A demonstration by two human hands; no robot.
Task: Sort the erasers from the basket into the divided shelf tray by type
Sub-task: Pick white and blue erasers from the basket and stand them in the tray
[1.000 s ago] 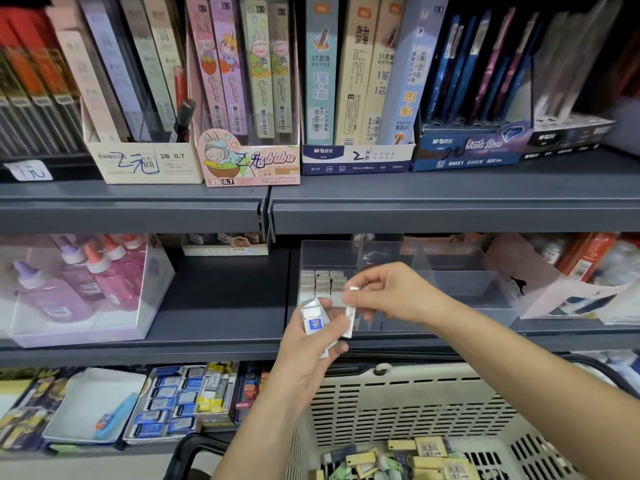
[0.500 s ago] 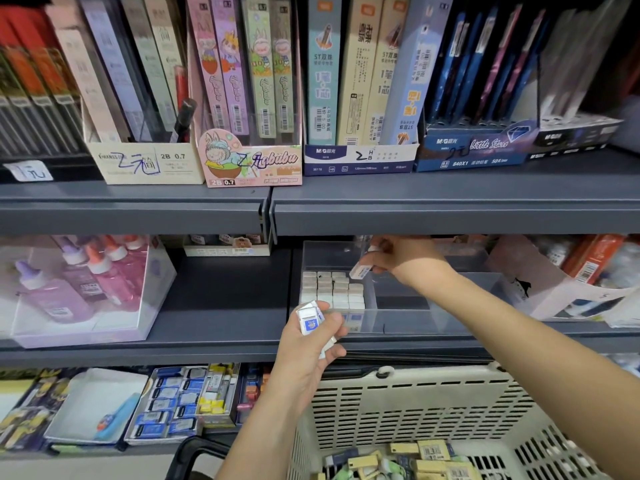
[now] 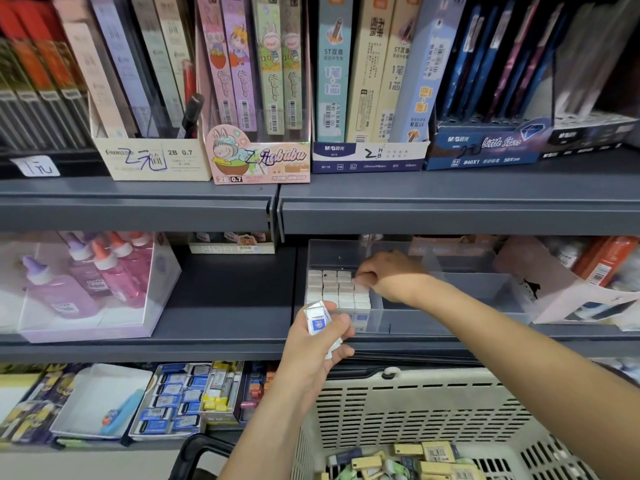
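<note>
Left hand (image 3: 317,351): gripped several blue-and-white wrapped erasers (image 3: 317,322), just before the clear divided tray (image 3: 491,282) on the shelf (image 3: 225,306). Right hand (image 3: 394,277): reached into the tray's left compartment, fingertips curled down upon the white eraser rows (image 3: 332,289); grip or mere touch could not be told. Basket (image 3: 415,410): stood below, held mixed erasers (image 3: 408,459).

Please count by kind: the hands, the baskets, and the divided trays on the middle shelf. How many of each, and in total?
Hands: 2 (left hand, holding erasers; right hand)
Basket: 1
Divided tray: 1
Total: 4
</note>
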